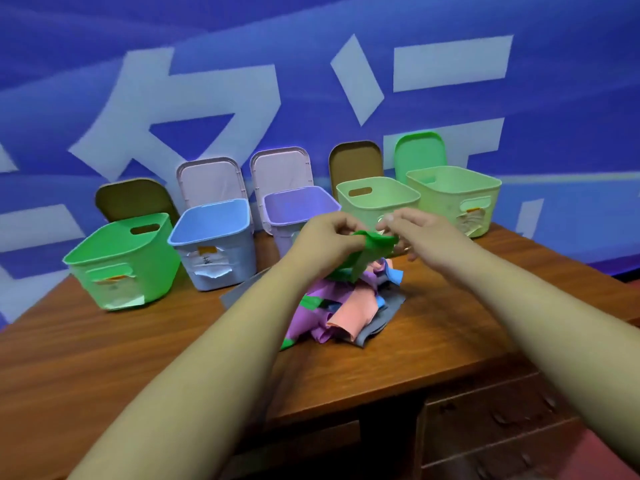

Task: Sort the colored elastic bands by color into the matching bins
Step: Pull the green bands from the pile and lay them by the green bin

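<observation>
- Left hand [329,237] grip pinches a green band [375,242] above the pile [346,306].
- Right hand [417,226] grip meets the band; too blurred to tell if it holds.
- Labels [207,261] unreadable.
- Wooden tabletop [104,341], five bins [242,251], blue wall [346,15].

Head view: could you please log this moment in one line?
left hand: grips green band | right hand: pinches same band | band: over mixed pile on table | status: not yet binned

Wooden desk [104,341] (drawers [502,427] lower right) before a blue wall [346,15] with large white characters [145,98]
</observation>
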`<state>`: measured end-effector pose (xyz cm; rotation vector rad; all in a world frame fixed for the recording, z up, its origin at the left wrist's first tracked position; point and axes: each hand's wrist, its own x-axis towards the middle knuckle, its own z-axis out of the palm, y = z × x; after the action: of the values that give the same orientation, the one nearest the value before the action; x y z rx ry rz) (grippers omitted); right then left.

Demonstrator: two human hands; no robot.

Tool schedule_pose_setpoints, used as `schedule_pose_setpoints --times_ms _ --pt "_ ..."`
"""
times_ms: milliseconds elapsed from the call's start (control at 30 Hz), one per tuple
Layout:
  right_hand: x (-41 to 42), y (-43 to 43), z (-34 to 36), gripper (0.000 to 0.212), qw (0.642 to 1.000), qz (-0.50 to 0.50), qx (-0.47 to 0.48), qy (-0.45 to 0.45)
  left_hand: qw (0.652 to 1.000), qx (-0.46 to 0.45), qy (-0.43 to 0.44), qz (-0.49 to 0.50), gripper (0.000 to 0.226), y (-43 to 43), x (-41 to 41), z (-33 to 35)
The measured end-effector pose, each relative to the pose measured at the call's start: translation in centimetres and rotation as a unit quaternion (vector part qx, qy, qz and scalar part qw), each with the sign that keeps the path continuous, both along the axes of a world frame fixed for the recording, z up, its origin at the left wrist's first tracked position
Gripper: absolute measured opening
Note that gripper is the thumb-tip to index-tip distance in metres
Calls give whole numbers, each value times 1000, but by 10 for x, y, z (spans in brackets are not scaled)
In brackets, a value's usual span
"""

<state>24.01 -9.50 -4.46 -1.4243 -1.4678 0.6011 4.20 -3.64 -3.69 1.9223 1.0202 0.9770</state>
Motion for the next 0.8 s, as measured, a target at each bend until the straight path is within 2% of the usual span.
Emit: schedule_pose_setpoints --times_ms 167,267,367,433,667,800 --pt "-22 -27 16 18 995 72 18 -66 998 -44 -16 52 12 -17 -25 7" --pt "-33 -23 24 6 990 45 60 -119 997 -61 -26 50 9 -20 -37 8" --pt "-45 -15 35 5 980 34 88 -173 996 -57 -27 57 5 -21 -50 9" --pt "-52 -8 43 6 978 23 103 -177 997 -51 -24 50 8 -18 -57 9" --pt "-78 16 84 9 978 -15 145 -152 993 16 80 87 24 -14 -67 3" --pt "-86 28 106 12 981 -37 146 -122 972 64 176 143 10 -11 -66 -10"
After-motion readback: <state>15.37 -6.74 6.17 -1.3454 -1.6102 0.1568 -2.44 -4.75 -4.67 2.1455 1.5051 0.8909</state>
